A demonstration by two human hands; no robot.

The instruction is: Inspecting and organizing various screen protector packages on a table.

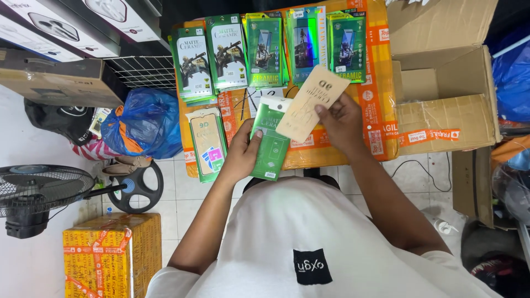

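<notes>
Large open cardboard box [441,83]: stands at the right, flaps up, touching the edge of the work surface.

Taped carton [381,83] serving as work surface: orange-yellow, wrapped in printed tape, in front of the person.

Blue plastic bag [146,121]: on the floor left of the carton, beside a black wire rack [143,70].

Standing fan [38,193]: lower left, above a small yellow taped box [110,254].

Row of green packets [265,49]: five stacks of flat screen-protector packs along the far side of the carton, well apart from both hands.

Single packet with pale front [207,143]: lies flat on the carton just left of the left hand, not touched.

Green packet [270,146]: held upright over the near edge of the carton. Left hand [240,154] grasps it along its left edge, thumb across the front, fingers behind.

Tan card packet [312,105]: tilted, overlapping the top right of the green packet. Right hand [342,124] pinches its lower right edge, thumb on the front, fingers behind it.

Nothing lies between the hands and the two held packets.
</notes>
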